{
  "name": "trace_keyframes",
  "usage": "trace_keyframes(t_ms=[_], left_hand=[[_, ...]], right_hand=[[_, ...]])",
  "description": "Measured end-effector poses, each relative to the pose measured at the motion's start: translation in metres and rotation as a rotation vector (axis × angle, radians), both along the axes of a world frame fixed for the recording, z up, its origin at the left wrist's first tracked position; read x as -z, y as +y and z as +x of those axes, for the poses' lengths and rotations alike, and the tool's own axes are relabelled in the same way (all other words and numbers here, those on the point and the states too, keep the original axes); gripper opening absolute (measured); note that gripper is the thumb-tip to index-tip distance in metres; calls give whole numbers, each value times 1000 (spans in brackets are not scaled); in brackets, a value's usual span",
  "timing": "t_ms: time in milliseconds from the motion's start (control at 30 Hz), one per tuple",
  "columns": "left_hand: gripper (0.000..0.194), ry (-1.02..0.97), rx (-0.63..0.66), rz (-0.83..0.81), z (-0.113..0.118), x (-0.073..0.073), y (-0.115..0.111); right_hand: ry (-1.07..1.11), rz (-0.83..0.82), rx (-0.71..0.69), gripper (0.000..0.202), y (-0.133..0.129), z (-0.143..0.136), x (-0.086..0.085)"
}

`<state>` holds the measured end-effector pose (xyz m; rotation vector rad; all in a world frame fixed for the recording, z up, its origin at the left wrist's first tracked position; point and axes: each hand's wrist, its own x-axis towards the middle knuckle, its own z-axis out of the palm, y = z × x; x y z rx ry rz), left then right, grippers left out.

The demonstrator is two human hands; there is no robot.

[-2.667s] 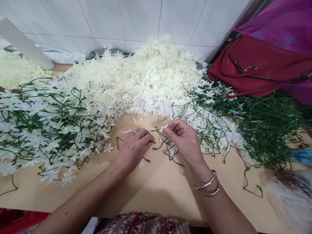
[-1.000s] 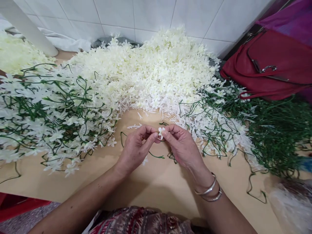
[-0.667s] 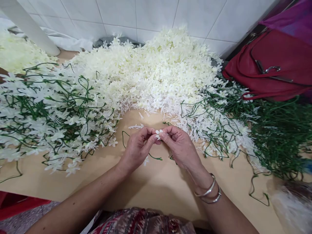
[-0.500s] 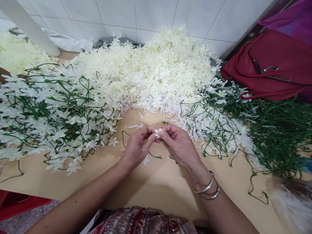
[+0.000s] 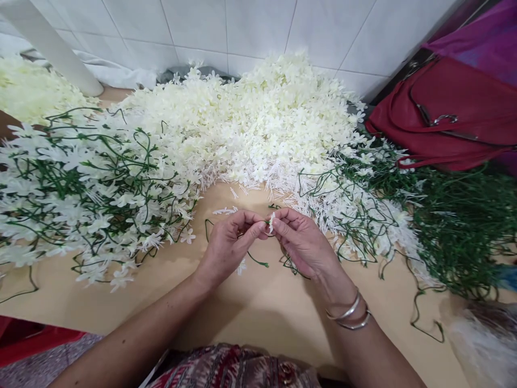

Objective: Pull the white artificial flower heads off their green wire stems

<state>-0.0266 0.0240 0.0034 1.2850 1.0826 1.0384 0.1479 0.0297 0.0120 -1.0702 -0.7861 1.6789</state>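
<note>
My left hand [image 5: 231, 242] pinches a green artificial stem [image 5: 257, 261] between thumb and fingers. One end of that stem hangs below the hand and another stretch curves out on its left. Thumb and forefinger of my right hand [image 5: 302, 240] close on a small white artificial flower [image 5: 272, 222], turned edge-on at the stem's green tip. The fingertips of both hands almost meet there, and they partly hide the joint between flower and stem. Beneath my right hand lies another green stem [image 5: 291, 265]. A loose white flower [image 5: 241, 267] rests just below my left hand.
Loose white flowers [image 5: 258, 113] are heaped against the tiled wall. Flowered green stems [image 5: 81, 188] pile up on the left. Bare green stems [image 5: 460, 226] lie at the right, below a red handbag [image 5: 456, 113]. A clear plastic bag [image 5: 484, 339] sits at the lower right.
The flower has turned from facing me to edge-on and shifted slightly right, and a green stem tip now shows at its base. My right hand has moved a little right.
</note>
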Motion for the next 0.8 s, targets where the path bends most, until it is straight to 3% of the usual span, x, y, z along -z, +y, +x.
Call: trace_keyframes(t_ms=[400,800], left_hand=[[24,-94,56,-61,-4,6,0],[27,-142,19,-91,2,8,-2]], right_hand=[[-122,30,-12,33,-2,-3,-1],[-94,15,-24,32,0,-6,1]])
